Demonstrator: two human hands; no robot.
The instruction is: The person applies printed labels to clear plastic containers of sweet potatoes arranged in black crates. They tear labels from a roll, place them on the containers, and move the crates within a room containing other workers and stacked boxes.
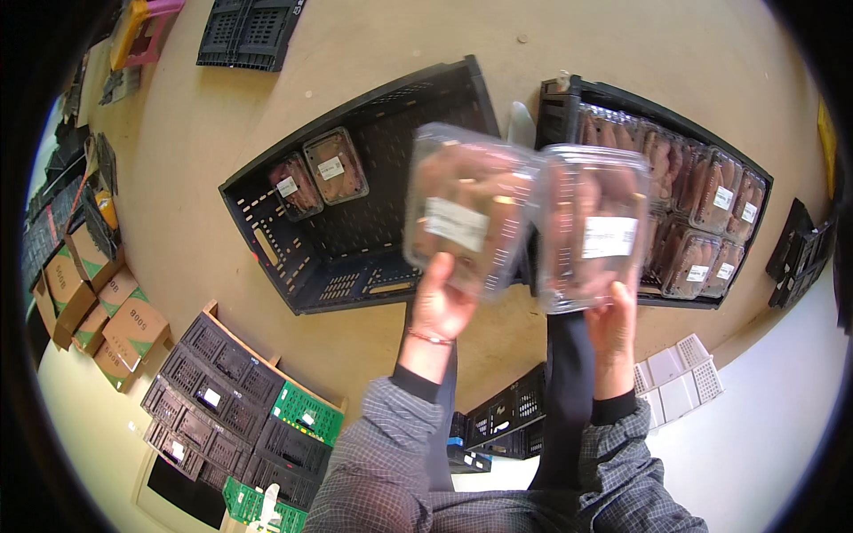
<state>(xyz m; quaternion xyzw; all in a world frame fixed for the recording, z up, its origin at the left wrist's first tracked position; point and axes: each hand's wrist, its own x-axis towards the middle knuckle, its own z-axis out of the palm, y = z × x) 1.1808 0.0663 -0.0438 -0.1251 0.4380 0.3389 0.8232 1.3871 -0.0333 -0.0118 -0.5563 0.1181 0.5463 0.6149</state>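
My left hand grips a clear plastic clamshell pack of reddish-brown produce, perhaps sweet potatoes, with a white label. A similar labelled clamshell pack is in my right hand, its thumb on the lower edge. Both packs are in the air side by side, the left one slightly blurred. Behind the left pack lies a black plastic crate with two packs, one labelled pack and a neighbouring pack, at its left end. The right crate holds several stacked packs, partly hidden by my right pack.
Folded black crates lie at the top left. Cardboard boxes are heaped at the left, above stacked folded crates in black and green. More black crates sit behind my legs, and a white plastic crate is at the lower right.
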